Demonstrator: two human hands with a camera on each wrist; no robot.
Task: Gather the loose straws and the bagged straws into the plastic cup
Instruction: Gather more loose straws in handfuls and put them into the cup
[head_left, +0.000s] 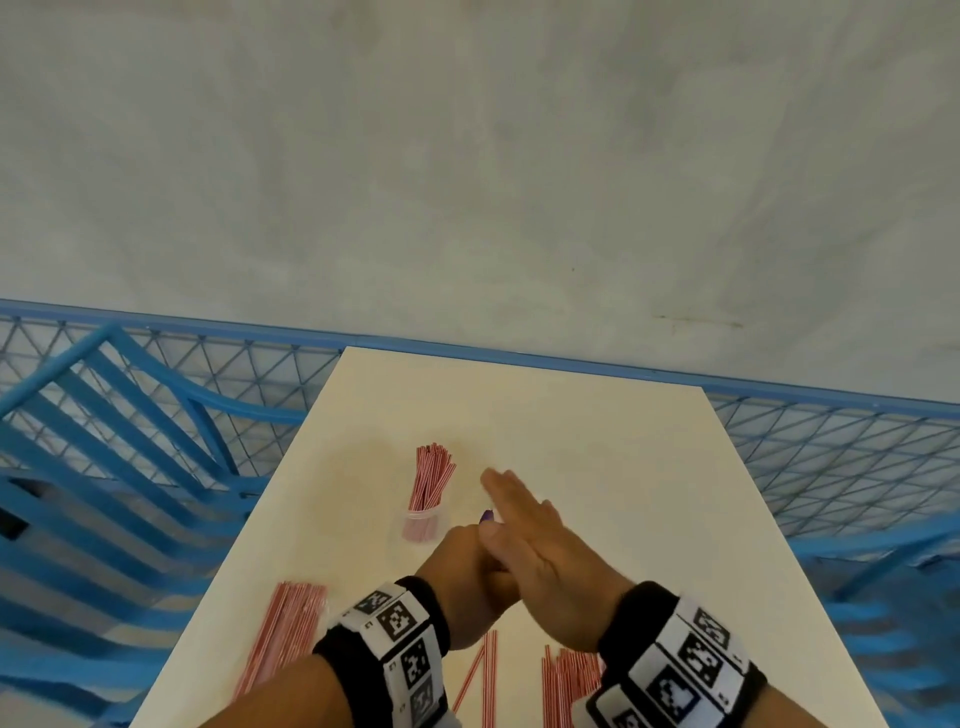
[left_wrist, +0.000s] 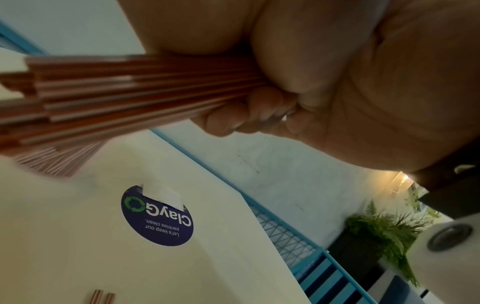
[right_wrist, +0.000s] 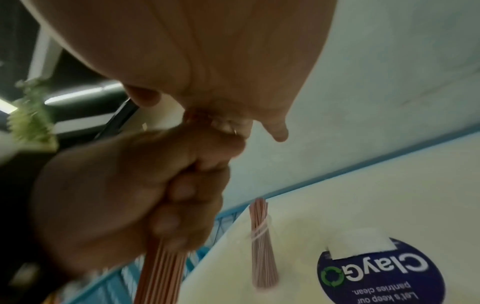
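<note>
At the bottom edge of the head view, loose straws (head_left: 569, 680) lie on the pale surface (head_left: 597, 457) between the two banded wrists, with a few more (head_left: 488, 675) just left of them. At lower left a bagged bundle of straws (head_left: 283, 634) lies near the surface's left edge.

Just above, in the lower middle of the frame, the hands meet. The left hand (head_left: 467, 577) has its fingers curled tight round a bunch of red-and-white straws (left_wrist: 124, 90), which the left wrist view shows fanning out toward the left of that frame. The right hand (head_left: 540, 551) lies flat over the top of the left fist, fingers straight and together; the right wrist view shows its palm touching the upper ends of the held bunch.

Farther up, left of centre, the plastic cup (head_left: 422, 522) stands upright on the surface with a sheaf of straws (head_left: 430, 475) already standing in it, near the hands but apart from them. A round blue sticker (left_wrist: 155, 218) is stuck to the surface; in the head view the right hand hides nearly all of it.

Beyond the surface runs a blue mesh railing (head_left: 831, 447), a blue slatted bench (head_left: 88, 467) at left, and a grey floor (head_left: 467, 156) fills the upper frame
</note>
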